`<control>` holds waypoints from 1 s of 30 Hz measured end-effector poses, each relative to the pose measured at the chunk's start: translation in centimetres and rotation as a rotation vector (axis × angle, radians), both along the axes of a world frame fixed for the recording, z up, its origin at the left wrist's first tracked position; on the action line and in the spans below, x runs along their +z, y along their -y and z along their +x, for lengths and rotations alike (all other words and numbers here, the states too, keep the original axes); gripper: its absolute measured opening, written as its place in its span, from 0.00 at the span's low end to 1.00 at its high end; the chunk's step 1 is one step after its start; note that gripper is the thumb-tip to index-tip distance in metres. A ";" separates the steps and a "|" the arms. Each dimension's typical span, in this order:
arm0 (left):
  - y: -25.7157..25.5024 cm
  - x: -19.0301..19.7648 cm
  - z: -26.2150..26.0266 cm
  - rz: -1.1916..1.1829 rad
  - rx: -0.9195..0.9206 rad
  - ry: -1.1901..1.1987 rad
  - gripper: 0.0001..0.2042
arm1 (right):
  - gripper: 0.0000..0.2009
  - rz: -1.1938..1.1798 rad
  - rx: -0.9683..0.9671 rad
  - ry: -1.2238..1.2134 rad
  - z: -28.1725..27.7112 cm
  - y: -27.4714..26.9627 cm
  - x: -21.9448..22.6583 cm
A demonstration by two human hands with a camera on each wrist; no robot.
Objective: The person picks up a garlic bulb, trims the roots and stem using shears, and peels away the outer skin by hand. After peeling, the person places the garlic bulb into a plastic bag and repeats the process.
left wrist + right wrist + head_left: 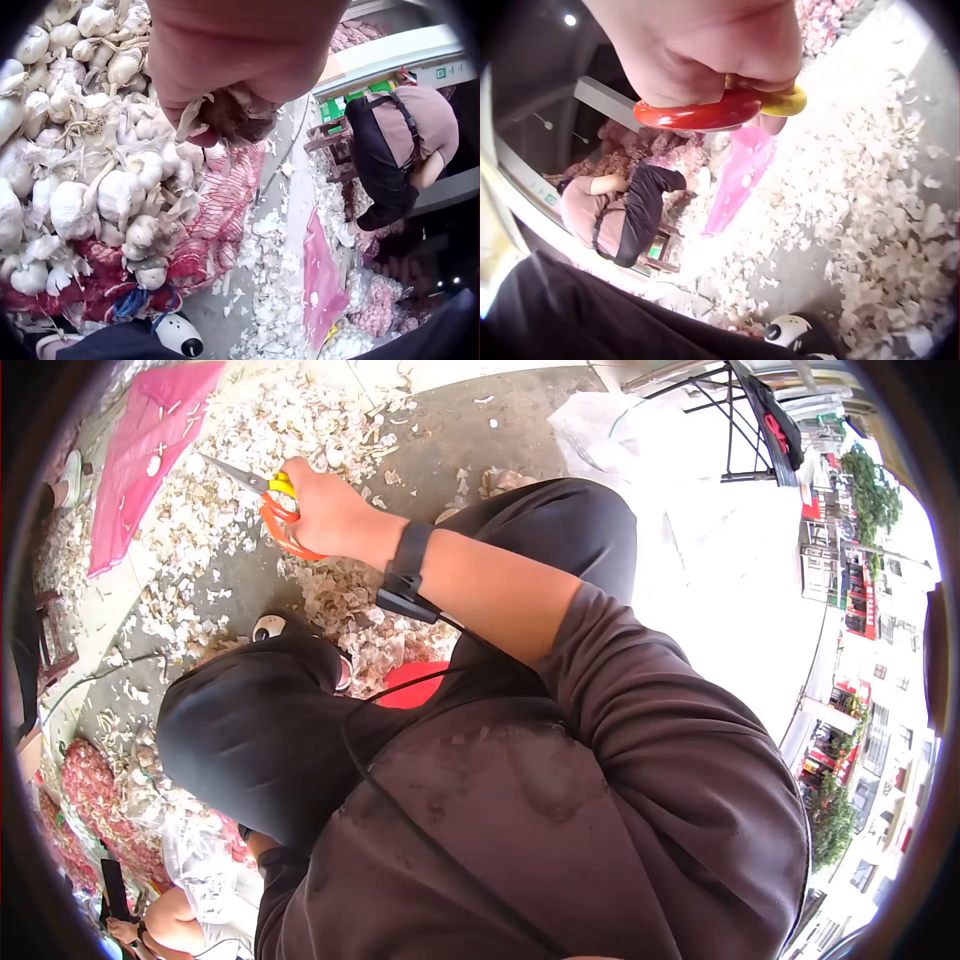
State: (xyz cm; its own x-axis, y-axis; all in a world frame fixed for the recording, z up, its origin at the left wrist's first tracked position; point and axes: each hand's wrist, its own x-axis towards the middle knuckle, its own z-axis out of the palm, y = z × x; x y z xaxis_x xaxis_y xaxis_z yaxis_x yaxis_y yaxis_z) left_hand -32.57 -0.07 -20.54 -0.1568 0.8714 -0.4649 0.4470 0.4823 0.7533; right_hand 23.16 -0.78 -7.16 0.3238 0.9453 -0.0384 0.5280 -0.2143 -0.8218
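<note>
My right hand point(335, 515) grips a pair of scissors point(283, 536) by its orange and yellow handles, the blades pointing to the upper left in the head view. In the right wrist view, the fingers curl through the handles and the blades are hidden. My left hand point(244, 49) holds a garlic bulb point(232, 116) with brownish, papery skin, its fingers bent around it. Below that hand lies a large heap of garlic bulbs point(120, 195) on a red mesh sack point(217, 225). My leg hides the left hand in the head view.
White garlic peelings point(290, 420) cover the ground in front, around a pink plastic sheet point(150, 460). Another person point(405, 142) bends over beside a small stool point(330, 150). A red object point(415, 685) shows between my legs. A black cable point(430, 840) crosses my front.
</note>
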 end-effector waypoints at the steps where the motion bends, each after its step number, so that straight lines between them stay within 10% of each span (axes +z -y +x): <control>1: -1.2 0.5 -0.5 -0.009 0.085 0.154 0.21 | 0.26 0.061 0.011 0.033 0.4 1.0 3.6; 6: -8.2 3.1 -2.4 0.042 0.364 0.829 0.18 | 0.27 0.546 -0.164 0.489 5.2 8.6 15.7; 10: -11.2 9.9 2.5 0.251 0.370 1.033 0.17 | 0.15 0.413 -0.269 0.993 10.6 15.8 20.5; 14: -11.1 15.1 7.2 0.257 0.322 1.151 0.18 | 0.25 -0.194 -0.350 0.905 16.6 20.1 13.2; 20: -8.6 17.9 10.8 0.211 0.255 1.169 0.17 | 0.21 -0.208 -0.584 0.693 20.4 23.4 10.7; 26: -8.0 20.8 11.7 0.074 0.307 1.362 0.25 | 0.18 0.562 -1.115 0.522 23.1 30.7 20.5; 27: -7.9 21.6 12.2 0.098 0.294 1.371 0.25 | 0.06 0.647 -0.879 0.269 24.2 35.8 22.3; 30: -7.6 23.1 13.9 0.093 0.242 1.435 0.25 | 0.11 0.970 -1.003 -0.033 21.9 43.8 28.0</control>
